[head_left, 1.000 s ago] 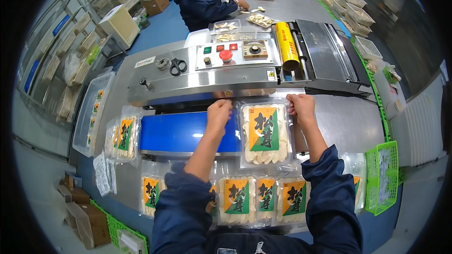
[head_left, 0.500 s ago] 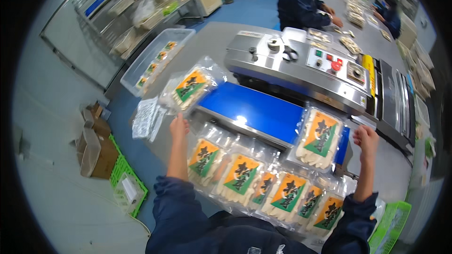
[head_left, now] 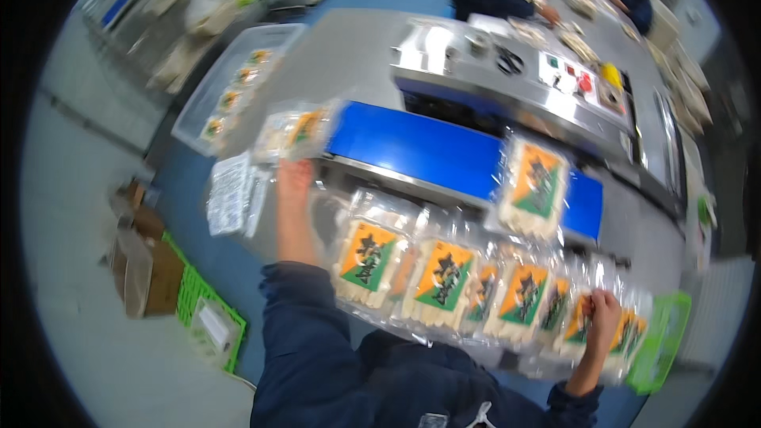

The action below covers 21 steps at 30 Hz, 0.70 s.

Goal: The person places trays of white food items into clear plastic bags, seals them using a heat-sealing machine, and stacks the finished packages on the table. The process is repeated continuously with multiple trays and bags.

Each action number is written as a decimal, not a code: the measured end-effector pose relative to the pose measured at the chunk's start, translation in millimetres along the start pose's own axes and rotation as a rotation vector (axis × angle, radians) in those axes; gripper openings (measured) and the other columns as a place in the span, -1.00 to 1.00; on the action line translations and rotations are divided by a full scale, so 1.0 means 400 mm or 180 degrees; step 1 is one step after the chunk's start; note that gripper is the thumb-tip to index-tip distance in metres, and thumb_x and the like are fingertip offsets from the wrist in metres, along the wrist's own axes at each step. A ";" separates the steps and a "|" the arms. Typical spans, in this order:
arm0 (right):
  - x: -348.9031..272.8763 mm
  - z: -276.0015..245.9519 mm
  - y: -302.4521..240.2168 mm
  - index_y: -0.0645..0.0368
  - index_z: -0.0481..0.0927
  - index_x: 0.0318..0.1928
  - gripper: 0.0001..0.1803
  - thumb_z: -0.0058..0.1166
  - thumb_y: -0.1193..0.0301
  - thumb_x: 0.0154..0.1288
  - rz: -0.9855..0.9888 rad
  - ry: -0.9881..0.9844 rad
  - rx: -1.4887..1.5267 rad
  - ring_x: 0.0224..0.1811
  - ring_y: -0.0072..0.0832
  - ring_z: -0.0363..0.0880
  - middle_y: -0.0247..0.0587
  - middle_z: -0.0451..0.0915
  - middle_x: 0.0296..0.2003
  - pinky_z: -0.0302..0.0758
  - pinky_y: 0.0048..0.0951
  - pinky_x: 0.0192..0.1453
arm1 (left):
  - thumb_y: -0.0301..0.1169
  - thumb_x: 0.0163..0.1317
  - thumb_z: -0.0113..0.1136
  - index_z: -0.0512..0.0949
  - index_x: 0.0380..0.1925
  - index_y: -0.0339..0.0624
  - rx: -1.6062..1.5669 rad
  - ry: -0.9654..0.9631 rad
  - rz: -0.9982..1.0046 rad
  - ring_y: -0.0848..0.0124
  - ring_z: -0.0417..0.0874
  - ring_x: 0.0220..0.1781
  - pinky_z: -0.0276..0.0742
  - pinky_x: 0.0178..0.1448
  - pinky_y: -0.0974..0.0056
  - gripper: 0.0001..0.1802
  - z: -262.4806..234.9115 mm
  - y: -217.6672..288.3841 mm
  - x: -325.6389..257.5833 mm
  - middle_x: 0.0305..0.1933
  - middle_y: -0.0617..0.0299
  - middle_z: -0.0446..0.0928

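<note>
The left hand, blurred, meets the near edge of a clear left packet beside the left end of the blue strip; whether it pinches the film cannot be told. The right hand, fingers curled, lies over a right packet in the front row of orange-and-green-labelled packets; its grip is likewise unclear. Another single packet rests across the strip. Beyond stands a steel machine bearing black scissors. A green basket flanks the row's right end; a translucent tub lies farther left.
</note>
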State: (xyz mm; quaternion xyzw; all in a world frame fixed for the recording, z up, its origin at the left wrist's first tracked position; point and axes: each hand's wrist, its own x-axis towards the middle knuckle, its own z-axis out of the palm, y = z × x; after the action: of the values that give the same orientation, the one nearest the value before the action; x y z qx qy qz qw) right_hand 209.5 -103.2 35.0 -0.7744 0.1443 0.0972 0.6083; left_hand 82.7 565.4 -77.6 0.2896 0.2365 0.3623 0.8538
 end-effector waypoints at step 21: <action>0.187 0.232 0.149 0.30 0.52 -0.44 -0.67 -0.02 0.22 0.08 -0.0406 -0.0064 -0.1789 -0.50 -0.27 0.50 -0.06 0.52 -0.57 0.38 -0.31 -0.41 | -0.51 0.12 0.05 0.49 -0.26 -0.31 0.2964 -0.1474 -0.0304 0.57 0.50 -0.36 0.43 -0.22 0.47 -0.82 0.403 -0.204 -0.579 -0.42 0.28 0.51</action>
State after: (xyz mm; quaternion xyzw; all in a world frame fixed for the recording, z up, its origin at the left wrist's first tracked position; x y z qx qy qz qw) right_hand 261.7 -34.1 -66.3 -0.9191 0.0566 0.1026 0.3762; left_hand 75.9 291.8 29.1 0.7000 0.1905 0.1058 0.6801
